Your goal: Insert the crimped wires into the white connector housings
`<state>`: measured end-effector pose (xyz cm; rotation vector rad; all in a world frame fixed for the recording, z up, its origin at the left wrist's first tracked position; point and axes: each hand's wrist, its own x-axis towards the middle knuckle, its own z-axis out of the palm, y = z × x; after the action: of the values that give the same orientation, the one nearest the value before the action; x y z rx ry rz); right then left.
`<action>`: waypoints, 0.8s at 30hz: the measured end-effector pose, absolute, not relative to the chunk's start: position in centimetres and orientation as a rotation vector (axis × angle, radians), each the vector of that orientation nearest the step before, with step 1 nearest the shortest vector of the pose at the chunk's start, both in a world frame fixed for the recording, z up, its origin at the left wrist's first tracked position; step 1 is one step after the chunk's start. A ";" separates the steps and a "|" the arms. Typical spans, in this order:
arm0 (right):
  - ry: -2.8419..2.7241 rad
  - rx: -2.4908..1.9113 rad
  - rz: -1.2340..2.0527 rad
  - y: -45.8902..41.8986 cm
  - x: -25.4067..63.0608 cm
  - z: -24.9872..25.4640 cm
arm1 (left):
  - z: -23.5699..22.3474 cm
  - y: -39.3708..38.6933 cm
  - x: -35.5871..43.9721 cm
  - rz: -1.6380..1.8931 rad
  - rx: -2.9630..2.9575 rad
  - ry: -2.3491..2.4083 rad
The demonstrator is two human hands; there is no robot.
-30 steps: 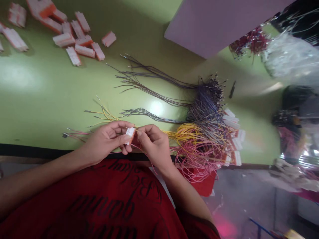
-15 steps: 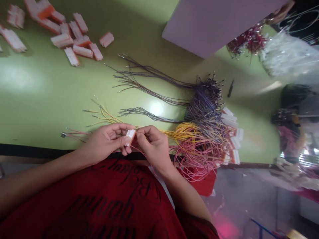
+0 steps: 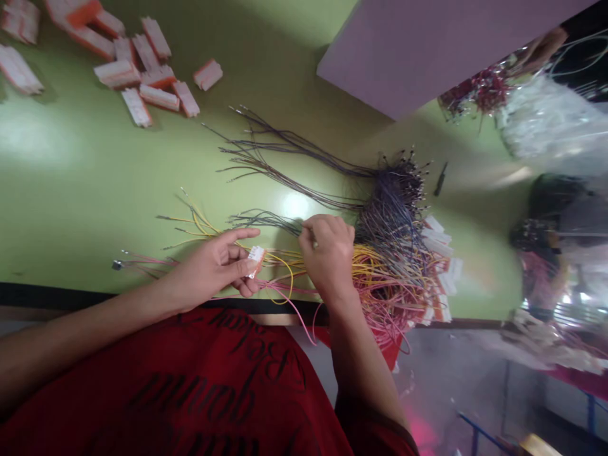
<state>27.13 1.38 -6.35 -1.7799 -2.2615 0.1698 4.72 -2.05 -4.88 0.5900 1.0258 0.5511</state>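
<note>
My left hand point(image 3: 225, 266) pinches a small white and orange connector housing point(image 3: 256, 261) between thumb and fingers. Yellow and pink wires come out of the housing's right side, and one yellow wire point(image 3: 291, 278) loops down beside it. Over the bundle of grey wires point(image 3: 270, 218), my right hand point(image 3: 329, 250) is closed with its fingers curled. Whatever is in its pinch is hidden. Loose yellow wires point(image 3: 194, 221) with metal tips spread out beyond my left hand, and pink wires point(image 3: 147, 258) lie along the near edge.
Several white and orange housings point(image 3: 159, 97) lie at the far left. Dark wires point(image 3: 304, 149) run to a big tangled bundle point(image 3: 394, 196) at right. A purple box point(image 3: 403, 50) stands behind, near a small dark tool point(image 3: 441, 179) and clear plastic bags point(image 3: 546, 114). Another person's hand point(image 3: 541, 50) shows at upper right.
My right hand has left the housing and moved right and away from me, over the grey wires. A yellow wire now hangs in a loop from the housing, which my left hand still holds.
</note>
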 end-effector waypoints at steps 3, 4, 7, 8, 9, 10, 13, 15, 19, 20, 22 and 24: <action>-2.041 -1.756 0.251 0.7 28.0 -5.1 | -5.0 -1.8 4.7 0.533 0.554 1.010; -1.954 -1.755 0.288 0.5 28.2 -4.5 | -5.0 -1.7 4.8 0.534 0.536 1.000; -1.799 -1.690 0.426 -0.2 27.9 -2.6 | -4.9 -1.7 4.9 0.531 0.492 0.984; -1.807 -1.626 0.503 -0.4 27.4 -2.1 | -4.9 -1.7 5.0 0.534 0.485 0.984; -1.846 -1.544 0.616 -0.7 26.7 -1.7 | -4.8 -1.7 5.1 0.541 0.482 0.984; -1.905 -1.447 0.758 -1.0 25.9 -1.4 | -4.7 -1.7 5.2 0.558 0.483 0.986; -1.977 -1.289 1.156 -1.5 23.7 -1.4 | -4.6 -1.6 5.2 0.620 0.489 1.004; -1.882 -1.402 1.203 -1.5 23.0 -1.9 | -4.6 -1.5 5.1 0.639 0.484 1.025; -1.831 -1.591 1.005 -1.4 23.2 -2.9 | -4.8 -1.2 4.8 0.653 0.452 1.051; -1.871 -1.594 0.961 -1.4 23.4 -3.1 | -4.8 -1.1 4.7 0.661 0.448 1.046; -1.948 -1.582 0.884 -1.5 23.6 -3.4 | -4.9 -0.9 4.6 0.675 0.446 1.027; -2.013 -1.541 0.831 -1.5 23.7 -3.5 | -4.9 -0.8 4.6 0.678 0.443 1.003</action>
<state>23.75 -1.52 -3.49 -1.5405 -2.0128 0.8310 4.61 -0.77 -4.87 0.4429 1.0025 0.6783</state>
